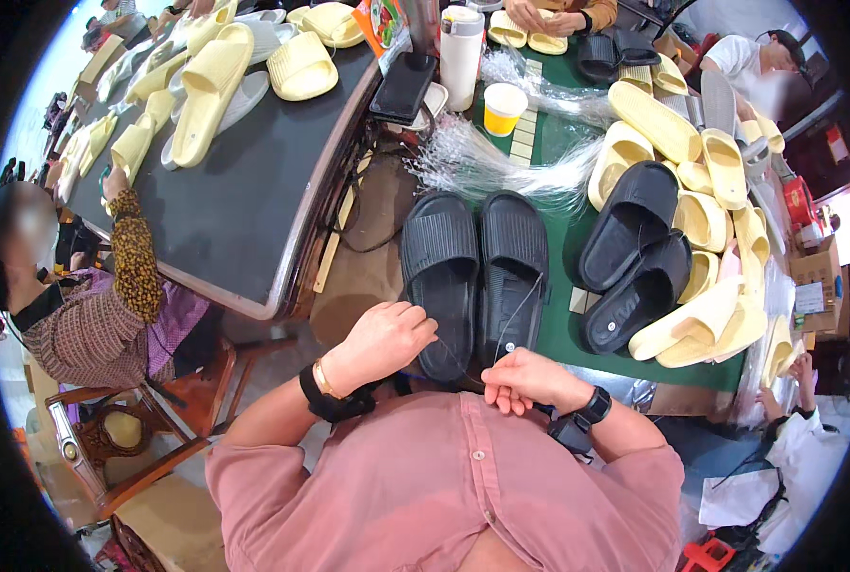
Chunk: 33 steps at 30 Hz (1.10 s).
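A pair of black slide sandals lies side by side on the table in front of me, the left slide and the right slide with toes pointing away. My left hand is closed in a pinch at the heel side of the left slide. A thin strand seems to run from its fingertips across the insole. Close to the right slide's heel, my right hand is curled, with thumb and forefinger pinching a thin strand that reaches up over that slide. Where the strands are fastened is too fine to make out.
Bundles of clear strands lie beyond the slides, near a yellow-and-white cup and a white bottle. Another black pair and piled cream slides stand right. A dark table bears more slides; co-workers sit around.
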{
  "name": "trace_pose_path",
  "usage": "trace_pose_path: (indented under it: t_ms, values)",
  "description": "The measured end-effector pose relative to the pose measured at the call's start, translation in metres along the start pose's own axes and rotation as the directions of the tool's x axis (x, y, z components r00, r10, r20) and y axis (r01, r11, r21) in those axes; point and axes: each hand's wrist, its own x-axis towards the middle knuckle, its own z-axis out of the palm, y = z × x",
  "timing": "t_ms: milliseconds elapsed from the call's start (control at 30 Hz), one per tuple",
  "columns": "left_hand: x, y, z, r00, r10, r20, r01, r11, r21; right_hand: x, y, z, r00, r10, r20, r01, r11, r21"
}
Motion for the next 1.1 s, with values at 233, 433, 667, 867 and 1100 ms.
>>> trace_pose_path:
  t_ms: [233, 433, 667, 867, 1100]
  values:
    - [0.002, -0.007, 0.005, 1.000, -0.007, 0.023, 0.007, 1.000, -0.004, 0.004, -0.001, -0.004, 0.999, 0.006, 0.046, -0.007, 1.000, 0.026]
    - [0.014, -0.015, 0.015, 0.995, -0.075, -0.073, 0.080, 0.994, 0.079, 0.013, -0.014, -0.018, 0.989, -0.077, -0.127, 0.083, 0.996, 0.040]
    - [0.017, -0.009, 0.026, 0.960, -0.165, -0.227, 0.169, 0.986, -0.001, 0.033, -0.025, -0.044, 0.957, -0.148, -0.248, 0.175, 0.980, 0.091]
    - [0.025, -0.020, 0.015, 0.774, -0.364, -0.519, 0.207, 0.919, -0.335, 0.044, -0.035, -0.041, 0.910, -0.233, -0.343, 0.312, 0.929, 0.198]
    - [0.045, -0.078, 0.016, 0.635, -0.726, -0.264, 0.483, 0.640, -0.598, 0.042, -0.032, -0.045, 0.913, -0.266, -0.309, 0.359, 0.883, 0.303]
